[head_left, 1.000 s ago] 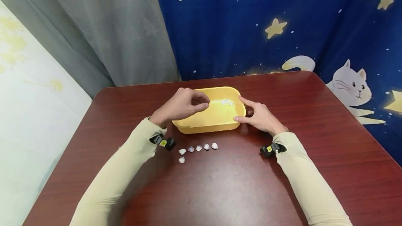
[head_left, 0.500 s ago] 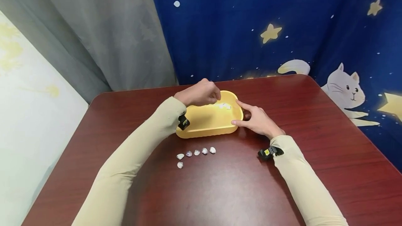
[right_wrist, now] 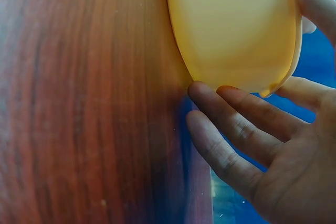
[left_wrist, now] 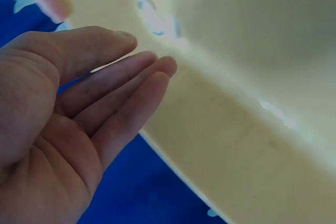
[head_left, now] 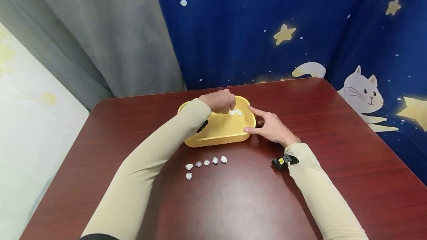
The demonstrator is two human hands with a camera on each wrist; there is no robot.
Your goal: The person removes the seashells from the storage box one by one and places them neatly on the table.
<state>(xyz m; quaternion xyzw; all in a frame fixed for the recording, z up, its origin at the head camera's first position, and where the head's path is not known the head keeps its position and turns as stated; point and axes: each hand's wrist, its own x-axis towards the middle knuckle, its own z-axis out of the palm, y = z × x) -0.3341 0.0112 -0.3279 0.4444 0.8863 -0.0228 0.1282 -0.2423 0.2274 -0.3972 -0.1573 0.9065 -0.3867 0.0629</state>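
Observation:
In the head view my left hand [head_left: 218, 100] reaches over the far side of a yellow plastic tub [head_left: 217, 138], close to several small whitish shells [head_left: 236, 112] inside. The left wrist view shows its thumb and fingers loosely bent, a small gap between them, nothing visibly held. Pale shells [left_wrist: 157, 22] lie beyond the fingertips at the tub's inner corner. My right hand [head_left: 271, 126] grips the tub's right end, thumb on the near rim and index finger at the far one. In the right wrist view its other fingers [right_wrist: 231, 124] are spread at the tub's end wall.
On the dark red wooden table [head_left: 253, 199], several shells [head_left: 207, 162] form a row in front of the tub, with one shell [head_left: 189, 176] below the row's left end. A blue curtain [head_left: 233, 29] and a grey curtain [head_left: 133, 36] hang behind the table's far edge.
My left hand has moved right and down from the tub's left part to near the shells inside. My right hand keeps its grip on the tub's end.

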